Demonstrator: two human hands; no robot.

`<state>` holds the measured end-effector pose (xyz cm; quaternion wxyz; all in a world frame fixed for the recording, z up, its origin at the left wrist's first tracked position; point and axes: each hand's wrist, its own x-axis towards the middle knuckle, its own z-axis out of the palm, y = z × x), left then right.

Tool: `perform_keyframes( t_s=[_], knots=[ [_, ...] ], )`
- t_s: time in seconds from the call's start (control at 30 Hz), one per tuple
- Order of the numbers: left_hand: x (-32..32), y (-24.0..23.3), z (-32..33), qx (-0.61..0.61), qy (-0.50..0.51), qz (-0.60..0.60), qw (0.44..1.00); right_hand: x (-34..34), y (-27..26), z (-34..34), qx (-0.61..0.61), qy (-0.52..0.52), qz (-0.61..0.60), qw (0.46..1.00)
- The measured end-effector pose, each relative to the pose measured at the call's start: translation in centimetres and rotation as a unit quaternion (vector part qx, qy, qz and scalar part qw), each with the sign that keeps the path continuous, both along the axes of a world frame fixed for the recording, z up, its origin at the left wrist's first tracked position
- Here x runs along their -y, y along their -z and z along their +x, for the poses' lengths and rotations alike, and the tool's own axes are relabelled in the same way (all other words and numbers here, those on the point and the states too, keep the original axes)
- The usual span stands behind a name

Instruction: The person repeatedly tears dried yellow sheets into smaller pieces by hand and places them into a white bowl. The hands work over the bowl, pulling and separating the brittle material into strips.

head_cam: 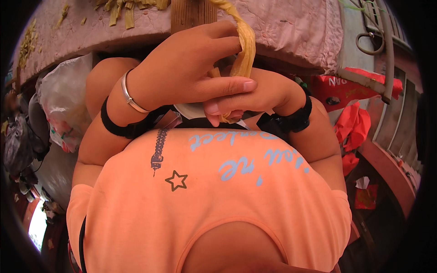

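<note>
A long yellow-tan fibrous strip [246, 44] comes down from the top edge, loops over the fingertips of my left hand [191, 65] and runs between both hands. My left hand wears a silver bangle; its fingers curl behind the strip and its thumb lies across my right hand. My right hand [263, 92] closes on the lower part of the strip, whose crumpled end shows below its fingers. A short piece of similar material [214, 72] sticks up between the hands. The fingers partly hide how the strip is held. Part of a pale round object [191, 111] shows beneath the hands.
Ahead is a table with a pink quilted cover [293, 30], bearing a wooden board [194, 15] and cut yellowish pieces [128, 12]. A clear plastic bag [66, 92] stands left. At right are a metal bar [389, 51], red bags [353, 124] and a slatted bench [392, 112].
</note>
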<state>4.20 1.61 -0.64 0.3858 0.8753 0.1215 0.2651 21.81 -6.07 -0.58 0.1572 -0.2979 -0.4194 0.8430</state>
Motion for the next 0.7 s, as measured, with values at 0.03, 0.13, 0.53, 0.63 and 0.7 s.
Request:
perform_keyframes(
  t_s=[0.03,0.13,0.53,0.63,0.7],
  knots=[
    [0.1,-0.3,-0.4,-0.047,-0.010,-0.008,0.999,-0.1,0.0,0.0,-0.003,0.011,-0.012,1.000],
    [-0.4,-1.4,-1.5,-0.138,-0.042,-0.120,0.982,-0.3,0.2,0.6,-0.023,0.060,-0.045,0.997],
    [1.8,-0.7,-2.1,0.085,-0.196,-0.181,0.960,-1.4,0.3,0.7,-0.024,0.381,0.221,0.897],
    [0.9,0.4,-2.3,0.142,-0.153,-0.278,0.937,-1.7,0.1,1.1,-0.103,0.368,0.209,0.900],
    [1.5,0.5,-1.5,0.153,-0.070,-0.325,0.931,-1.3,-0.4,0.6,-0.118,0.359,0.209,0.902]
  ],
)
